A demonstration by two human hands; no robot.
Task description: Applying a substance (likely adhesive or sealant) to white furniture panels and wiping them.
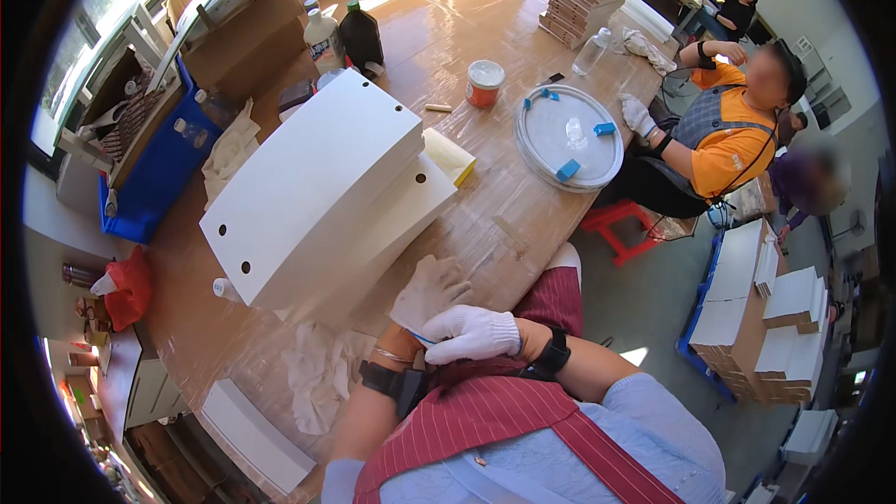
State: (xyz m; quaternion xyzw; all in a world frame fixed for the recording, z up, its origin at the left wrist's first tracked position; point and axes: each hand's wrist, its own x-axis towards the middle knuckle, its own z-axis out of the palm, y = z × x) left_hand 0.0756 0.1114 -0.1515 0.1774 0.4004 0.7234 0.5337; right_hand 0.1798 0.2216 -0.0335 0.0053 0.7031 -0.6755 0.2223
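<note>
My left hand [430, 293] wears a thin off-white glove and stretches out past the table edge, its fingers loosely extended with nothing in them. My right hand [471, 332], in a white knit glove, reaches across to the left wrist. Its fingers close on the left glove's blue-edged cuff [419, 337]. Just beyond both hands, large curved white panels [322, 177] with dark round holes lie stacked on the table. Crumpled pale cloths [322, 373] lie to the left of my left wrist.
The table [401, 0] is covered in clear film. A curved white strip [257, 439] lies near its left edge. Bottles [360, 35], a tub [484, 84] and a round lid [569, 138] stand farther off. A co-worker [723, 126] sits at right by a red stool [623, 229].
</note>
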